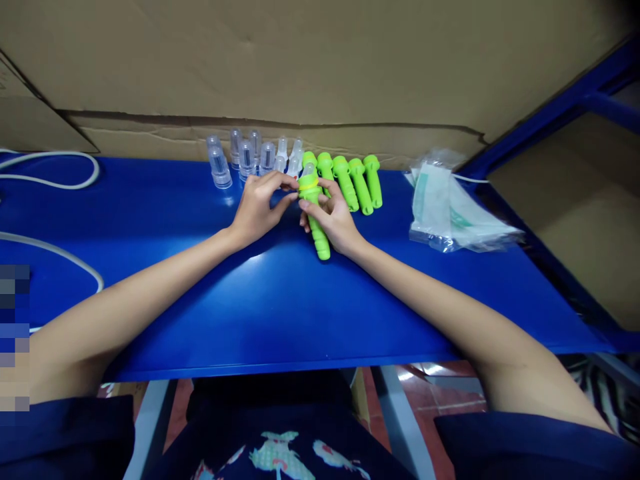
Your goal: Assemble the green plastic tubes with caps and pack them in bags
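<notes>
My right hand point(334, 217) grips a bright green plastic handle piece point(316, 220) that points toward me over the blue table point(270, 300). A yellow ring and a clear tip sit at its far end. My left hand point(259, 205) pinches that far end with its fingertips. Just behind lies a row of several more green handle pieces point(350, 180), side by side. Several clear plastic caps point(240, 160) stand upright to the left of them.
A pile of clear plastic bags point(453, 210) lies at the right of the table. White cables point(55, 170) run along the left. Cardboard sheets point(300, 67) stand behind the table. A blue metal frame point(565, 107) rises at the right.
</notes>
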Action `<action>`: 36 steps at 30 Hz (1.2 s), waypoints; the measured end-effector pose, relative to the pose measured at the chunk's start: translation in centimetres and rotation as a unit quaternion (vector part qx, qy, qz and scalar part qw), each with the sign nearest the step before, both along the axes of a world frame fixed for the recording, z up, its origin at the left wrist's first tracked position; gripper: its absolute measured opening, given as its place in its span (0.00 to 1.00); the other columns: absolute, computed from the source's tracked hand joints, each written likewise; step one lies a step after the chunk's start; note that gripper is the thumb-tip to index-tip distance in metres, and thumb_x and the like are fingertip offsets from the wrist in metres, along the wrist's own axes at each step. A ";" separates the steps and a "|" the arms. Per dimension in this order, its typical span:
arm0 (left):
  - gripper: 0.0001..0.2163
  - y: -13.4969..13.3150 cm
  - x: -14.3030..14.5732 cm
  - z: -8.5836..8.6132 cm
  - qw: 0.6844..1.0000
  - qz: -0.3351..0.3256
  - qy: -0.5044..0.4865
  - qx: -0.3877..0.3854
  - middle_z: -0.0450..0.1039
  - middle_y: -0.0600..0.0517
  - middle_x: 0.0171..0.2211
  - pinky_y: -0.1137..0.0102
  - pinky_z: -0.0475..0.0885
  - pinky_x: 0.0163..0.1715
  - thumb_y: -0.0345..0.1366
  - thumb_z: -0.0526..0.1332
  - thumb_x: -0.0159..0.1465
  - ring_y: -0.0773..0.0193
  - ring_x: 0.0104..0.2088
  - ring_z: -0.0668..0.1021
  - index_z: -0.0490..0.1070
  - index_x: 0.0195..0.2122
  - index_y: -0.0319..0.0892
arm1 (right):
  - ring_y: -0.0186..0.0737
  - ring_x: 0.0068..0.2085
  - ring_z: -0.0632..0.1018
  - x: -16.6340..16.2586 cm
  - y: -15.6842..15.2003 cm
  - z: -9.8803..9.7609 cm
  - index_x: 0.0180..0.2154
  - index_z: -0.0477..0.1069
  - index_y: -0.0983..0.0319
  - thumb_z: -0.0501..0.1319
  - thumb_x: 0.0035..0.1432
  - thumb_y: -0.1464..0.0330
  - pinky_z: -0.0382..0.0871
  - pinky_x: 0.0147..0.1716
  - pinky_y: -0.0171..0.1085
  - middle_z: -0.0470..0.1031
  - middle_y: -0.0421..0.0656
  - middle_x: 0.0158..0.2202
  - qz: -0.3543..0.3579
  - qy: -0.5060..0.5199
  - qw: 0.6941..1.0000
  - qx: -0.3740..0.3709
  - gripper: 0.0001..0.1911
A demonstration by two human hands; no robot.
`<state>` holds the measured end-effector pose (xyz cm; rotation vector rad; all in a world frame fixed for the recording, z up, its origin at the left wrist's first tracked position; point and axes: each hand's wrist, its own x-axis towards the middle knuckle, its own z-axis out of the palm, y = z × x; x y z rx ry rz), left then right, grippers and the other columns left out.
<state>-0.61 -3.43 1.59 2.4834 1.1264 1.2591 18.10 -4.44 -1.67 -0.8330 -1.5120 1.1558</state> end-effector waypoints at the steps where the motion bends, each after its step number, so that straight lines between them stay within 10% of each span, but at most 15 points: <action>1: 0.04 0.0 0.0 0.1 1.000 -0.002 -0.006 0.000 0.82 0.48 0.43 0.62 0.69 0.49 0.34 0.62 0.70 0.59 0.45 0.81 0.74 0.43 0.43 | 0.33 0.25 0.76 0.0 -0.1 0.1 0.52 0.54 0.52 0.69 0.57 0.41 0.71 0.20 0.34 0.74 0.34 0.35 0.005 0.001 1.000 -0.002 0.36; 36: 0.04 0.9 -0.2 -1.1 0.990 -0.105 -0.080 0.045 0.82 0.50 0.35 0.70 0.74 0.41 0.29 0.64 0.68 0.65 0.36 0.82 0.78 0.37 0.40 | 0.31 0.15 0.70 -0.2 -1.3 1.4 0.53 0.51 0.55 0.68 0.59 0.44 0.61 0.11 0.30 0.70 0.27 0.24 0.035 0.004 0.998 -0.056 0.37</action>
